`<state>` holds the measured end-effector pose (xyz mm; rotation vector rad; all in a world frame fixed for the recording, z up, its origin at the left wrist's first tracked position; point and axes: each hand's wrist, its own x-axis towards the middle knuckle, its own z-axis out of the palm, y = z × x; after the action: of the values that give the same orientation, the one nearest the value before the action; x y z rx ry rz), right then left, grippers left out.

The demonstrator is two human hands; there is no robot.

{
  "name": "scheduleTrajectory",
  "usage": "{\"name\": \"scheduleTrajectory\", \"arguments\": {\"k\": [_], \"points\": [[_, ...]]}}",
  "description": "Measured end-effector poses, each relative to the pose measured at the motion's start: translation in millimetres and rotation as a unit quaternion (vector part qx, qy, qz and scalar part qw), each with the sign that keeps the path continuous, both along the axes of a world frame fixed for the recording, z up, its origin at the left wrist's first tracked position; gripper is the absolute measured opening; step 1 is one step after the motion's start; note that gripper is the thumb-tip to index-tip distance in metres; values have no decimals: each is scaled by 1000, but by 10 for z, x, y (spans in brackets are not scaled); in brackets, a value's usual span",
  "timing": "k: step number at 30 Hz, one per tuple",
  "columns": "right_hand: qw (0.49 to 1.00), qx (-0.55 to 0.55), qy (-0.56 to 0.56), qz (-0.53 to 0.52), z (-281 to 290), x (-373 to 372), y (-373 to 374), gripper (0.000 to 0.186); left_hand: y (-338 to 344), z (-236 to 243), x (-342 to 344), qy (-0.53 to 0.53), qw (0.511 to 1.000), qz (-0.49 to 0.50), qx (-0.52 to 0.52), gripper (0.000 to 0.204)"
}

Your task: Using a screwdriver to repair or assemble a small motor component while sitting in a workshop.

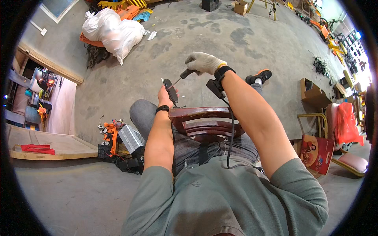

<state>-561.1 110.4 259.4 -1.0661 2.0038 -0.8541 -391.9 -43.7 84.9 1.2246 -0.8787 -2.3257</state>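
Observation:
My bare left hand (163,96) is closed around a small black oblong device (170,90), held up beyond the chair's top rail. In my right hand (202,63), which wears a white knit glove, is a screwdriver (186,74) with a dark handle. Its metal shaft slants down to the left, and the tip meets or nearly meets the device's face; I cannot tell which. Both hands are above the dark red wooden chair back (193,113) between my legs. Bands circle both wrists, and a black box with a cable hangs at the right one.
Beside my left leg lie a silver finned box (132,138) and orange parts (112,135). White sacks (114,33) rest by the left wall. To the right are an open cardboard box (313,94), a red printed box (316,154) and a red bag (347,124) on a chair.

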Motion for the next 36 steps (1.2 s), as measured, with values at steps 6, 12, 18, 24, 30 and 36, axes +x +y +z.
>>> {"name": "scheduleTrajectory", "arguments": {"k": [6,12,18,24,30,36], "points": [[1000,-14,-6,0,27,19,17,41,-8,-22,5,5,1000,1,1,45],[998,65,-10,20,-22,7,-37,36,-16,-26,8,4,1000,-3,-5,44],[999,30,41,6,-62,-17,-35,32,-29,-37,2,6,1000,-11,-9,44],[1000,-20,11,8,-12,-1,23,40,-8,-18,5,-1,1000,-4,-8,44],[1000,-18,11,13,5,36,9,45,-6,-11,7,0,1000,0,-2,43],[997,64,-35,-19,26,31,-9,38,-4,-10,15,-5,1000,1,-5,43]]}}
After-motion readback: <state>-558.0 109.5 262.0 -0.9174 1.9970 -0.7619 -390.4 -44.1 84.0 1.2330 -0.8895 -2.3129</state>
